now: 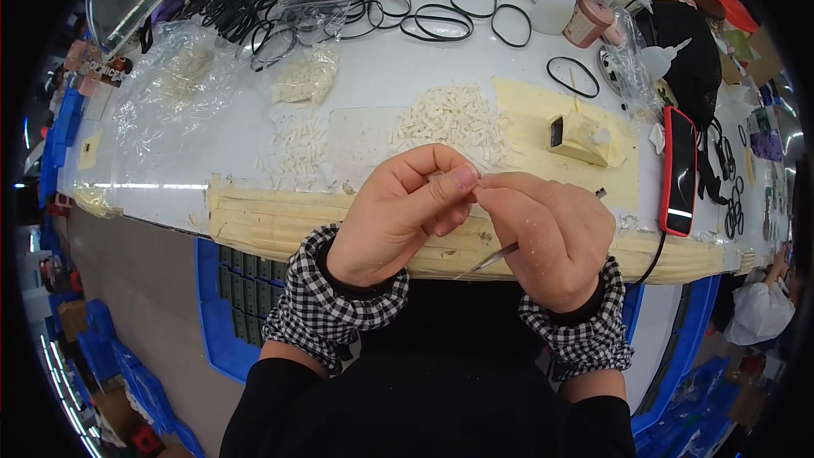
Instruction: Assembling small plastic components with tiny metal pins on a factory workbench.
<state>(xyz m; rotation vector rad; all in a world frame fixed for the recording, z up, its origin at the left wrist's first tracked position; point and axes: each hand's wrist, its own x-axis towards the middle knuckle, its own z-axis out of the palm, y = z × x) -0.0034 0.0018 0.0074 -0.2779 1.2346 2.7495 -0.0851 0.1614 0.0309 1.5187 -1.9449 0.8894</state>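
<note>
My left hand (394, 208) and my right hand (551, 233) meet fingertip to fingertip above the table's near edge. Thumb and forefinger of the left are pinched together; whatever they grip is too small to make out. The right hand's fingers are closed as well, with a slim pointed metal tool (493, 259) held across the palm, its tip pointing down and left. Just beyond the hands lies a heap of small white tube-like pieces (449, 114). A looser scatter of similar white pieces (297, 148) spreads to its left.
Black rubber-like loops (437, 24) cover the back of the table. Clear bags (307, 76) with white pieces lie at left. A tape-wrapped block (585, 140) and a red-cased phone (680, 170) stand right. Yellowish tape (271, 219) covers the front edge; blue crates (222, 322) sit below.
</note>
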